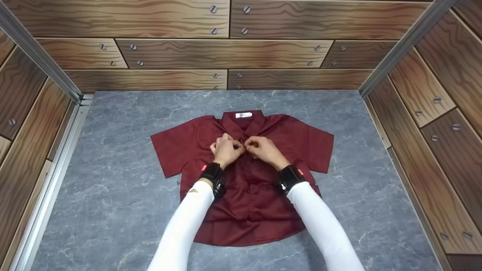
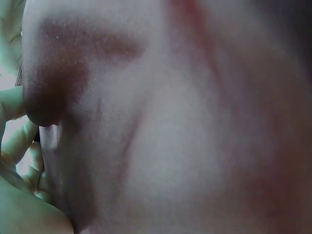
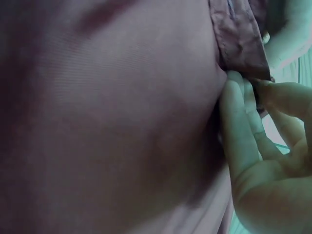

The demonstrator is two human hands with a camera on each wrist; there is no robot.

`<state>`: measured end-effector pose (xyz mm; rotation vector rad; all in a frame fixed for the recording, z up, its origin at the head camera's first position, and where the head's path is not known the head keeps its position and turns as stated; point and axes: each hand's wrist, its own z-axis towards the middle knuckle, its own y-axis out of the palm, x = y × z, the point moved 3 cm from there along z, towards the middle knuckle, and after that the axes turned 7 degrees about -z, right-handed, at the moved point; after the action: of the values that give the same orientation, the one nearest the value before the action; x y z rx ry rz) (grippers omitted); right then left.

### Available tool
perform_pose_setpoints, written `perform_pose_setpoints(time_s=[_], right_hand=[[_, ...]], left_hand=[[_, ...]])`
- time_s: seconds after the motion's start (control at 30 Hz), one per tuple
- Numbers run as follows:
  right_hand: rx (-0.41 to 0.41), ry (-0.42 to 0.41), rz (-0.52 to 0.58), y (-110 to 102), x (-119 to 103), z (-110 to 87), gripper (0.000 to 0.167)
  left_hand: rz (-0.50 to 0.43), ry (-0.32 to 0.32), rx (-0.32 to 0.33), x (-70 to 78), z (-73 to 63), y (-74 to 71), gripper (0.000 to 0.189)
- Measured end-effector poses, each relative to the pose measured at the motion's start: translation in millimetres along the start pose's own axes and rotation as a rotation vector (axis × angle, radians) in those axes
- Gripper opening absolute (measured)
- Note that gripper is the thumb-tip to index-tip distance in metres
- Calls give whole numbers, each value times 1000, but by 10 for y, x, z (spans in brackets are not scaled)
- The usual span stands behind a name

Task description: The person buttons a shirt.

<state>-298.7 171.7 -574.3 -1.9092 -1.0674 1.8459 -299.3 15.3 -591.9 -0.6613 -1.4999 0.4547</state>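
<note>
Both hands, the left hand [image 1: 225, 149] and right hand [image 1: 263, 148], meet at frame centre and pinch the front placket of the maroon shirt [image 1: 297, 141], which lies flat on the grey tabletop [image 1: 113, 195], collar toward the frame's top, its long axis running top to bottom.

Shirt cloth filling the left wrist view

Blurred reddish shirt fabric [image 2: 185, 122] is covering nearly the whole frame, folding darkly at upper left, while curled fingers [image 2: 14, 141] of the left hand [image 2: 22, 195] are showing along the left edge, touching it.

Both hands [image 1: 244, 149] hide the shirt [image 1: 301, 139] placket they pinch.
</note>
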Motion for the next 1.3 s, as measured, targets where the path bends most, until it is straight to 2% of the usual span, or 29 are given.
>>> perform_pose_setpoints(time_s=[0.1, 0.3, 0.53, 0.63, 0.83, 0.97, 1.3], right_hand=[[18, -22, -47, 26, 0, 7, 10], [41, -45, -98, 48, 9, 18, 12], [65, -24, -162, 50, 27, 20, 15], [71, -16, -168, 56, 42, 26, 13], [66, -9, -119, 71, 66, 32, 14], [51, 27, -62, 69, 87, 27, 18], [23, 90, 99, 65, 120, 14, 13]], left_hand=[[-16, -2, -6, -13, 9, -15, 11], [-39, -23, -57, -34, 26, -44, 12], [-84, -32, -105, -31, 21, -72, 27], [-89, -21, -120, -34, 17, -76, 27], [-88, -7, -114, -33, 13, -91, 20], [-106, -11, -106, -32, 13, -97, 18], [-138, -9, -119, -46, 23, -111, 18]])
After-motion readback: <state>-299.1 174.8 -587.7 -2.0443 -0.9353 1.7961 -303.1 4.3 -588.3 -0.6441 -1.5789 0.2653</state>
